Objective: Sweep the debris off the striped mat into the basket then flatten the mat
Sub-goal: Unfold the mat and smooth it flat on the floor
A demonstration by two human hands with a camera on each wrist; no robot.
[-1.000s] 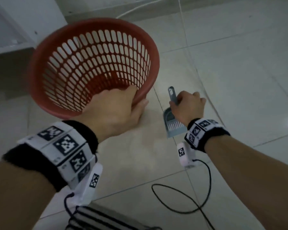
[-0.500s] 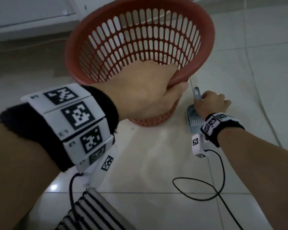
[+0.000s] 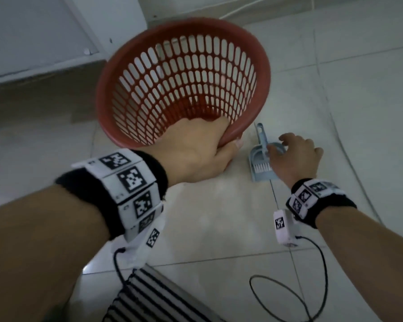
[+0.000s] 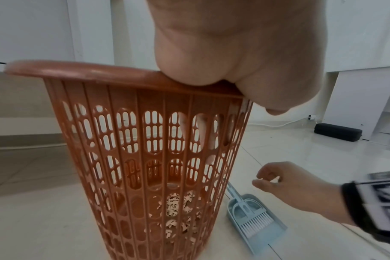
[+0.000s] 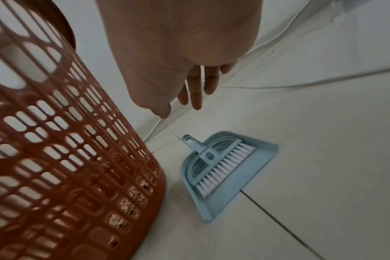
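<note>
My left hand (image 3: pixel 196 147) grips the near rim of the red slotted basket (image 3: pixel 184 54), fingers inside and thumb outside. In the left wrist view the basket (image 4: pixel 145 158) stands on the tiled floor with pale paper scraps (image 4: pixel 176 211) at its bottom. A blue dustpan (image 3: pixel 263 175) with a small white-bristled brush (image 5: pixel 225 168) lying in it sits on the floor right of the basket. My right hand (image 3: pixel 293 154) hovers just above the dustpan, fingers loose and holding nothing. A corner of the striped mat (image 3: pixel 149 298) shows at the bottom edge.
White cabinet panels (image 3: pixel 44 31) rise behind the basket at the left. A black cable (image 3: pixel 289 298) loops on the floor near my right wrist. A white cord (image 5: pixel 278 84) runs along the wall base, and a dark box (image 4: pixel 336 132) lies farther off.
My right hand has let go of the brush handle and lifted off the dustpan, fingers spreading. My left hand keeps its hold on the basket rim; the basket has shifted a little in view.
</note>
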